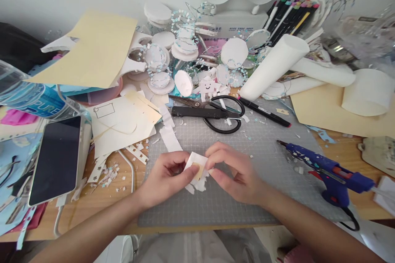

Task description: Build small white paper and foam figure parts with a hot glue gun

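My left hand (168, 178) pinches a small piece of white paper (194, 159) with a cream patch on it, thumb pressed on the front. Its lower edge looks ragged, with torn white bits below. The fingertips of my right hand (236, 172) close on the paper's right edge. Beneath both hands lies a grey cutting mat (259, 148). Beyond them rest black-handled scissors (222, 115) and a black utility knife (197, 112). A white paper strip (170, 137) runs up from the paper's left side.
A blue glue gun (330, 168) lies on the right with its cord. On the left are a phone (57, 158), a water bottle (40, 98) and paper scraps. White rolls (274, 65), foam discs (234, 52), a black marker (265, 112) and several pens (293, 18) crowd the back.
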`<state>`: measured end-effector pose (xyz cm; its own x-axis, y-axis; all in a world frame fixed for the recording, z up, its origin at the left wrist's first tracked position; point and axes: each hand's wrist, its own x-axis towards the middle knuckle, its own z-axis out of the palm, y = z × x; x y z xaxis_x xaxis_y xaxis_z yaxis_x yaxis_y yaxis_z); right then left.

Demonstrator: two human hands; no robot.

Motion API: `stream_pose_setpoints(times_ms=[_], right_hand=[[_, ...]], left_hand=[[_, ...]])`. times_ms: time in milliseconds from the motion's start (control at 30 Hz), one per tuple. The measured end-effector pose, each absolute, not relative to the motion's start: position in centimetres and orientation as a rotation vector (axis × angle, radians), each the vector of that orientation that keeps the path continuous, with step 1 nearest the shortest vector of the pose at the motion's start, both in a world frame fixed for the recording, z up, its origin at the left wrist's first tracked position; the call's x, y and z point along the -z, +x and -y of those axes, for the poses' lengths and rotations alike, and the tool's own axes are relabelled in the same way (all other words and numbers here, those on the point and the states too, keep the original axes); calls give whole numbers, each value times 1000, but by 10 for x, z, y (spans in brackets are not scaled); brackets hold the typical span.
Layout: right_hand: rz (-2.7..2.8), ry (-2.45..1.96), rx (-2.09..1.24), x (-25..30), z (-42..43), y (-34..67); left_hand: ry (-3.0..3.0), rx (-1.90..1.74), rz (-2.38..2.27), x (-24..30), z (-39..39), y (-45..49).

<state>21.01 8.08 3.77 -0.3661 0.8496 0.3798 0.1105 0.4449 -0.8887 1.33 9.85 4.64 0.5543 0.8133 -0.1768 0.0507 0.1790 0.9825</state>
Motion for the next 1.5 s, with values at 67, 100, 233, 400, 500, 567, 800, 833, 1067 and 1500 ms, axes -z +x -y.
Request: stream_pose_setpoints(times_ms=[67, 100, 233, 400, 500, 567, 800, 833, 1067, 1500], right_hand=[[1657, -876, -1147, -36, -80, 209], [1576, -903, -1217, -35, -80, 209], [1371, -925, -1423, -34, -81, 208], [1411, -888, -1521, -36, -83, 209], [1390, -906, -1526, -36, -82, 208], [1384, -938, -1547, -36, -82, 208], [1348, -1078, -1567, -42, -87, 208], [1333, -1074, -1561, -43, -88, 208], [1340, -1060, -1691, -41, -84, 208], [1547, -1171, -1545, -41, -86, 212]], left_hand=[[1413, -678, -904, -44, -97, 14], [1482, -691, -929, -43, -97, 14], [1666, -735, -905, -44, -97, 15], [1650, -792, -902, -46, -99, 14], [1579, -755, -956, -44, -99, 14], [1486, -793, -943, -43, -99, 15], [1222, -860, -848, -44, -97, 18], [1214, -853, -828, -44, -97, 18], [1210, -863, -913, -45, -100, 17], [1399, -768, -990, -46, -97, 17]])
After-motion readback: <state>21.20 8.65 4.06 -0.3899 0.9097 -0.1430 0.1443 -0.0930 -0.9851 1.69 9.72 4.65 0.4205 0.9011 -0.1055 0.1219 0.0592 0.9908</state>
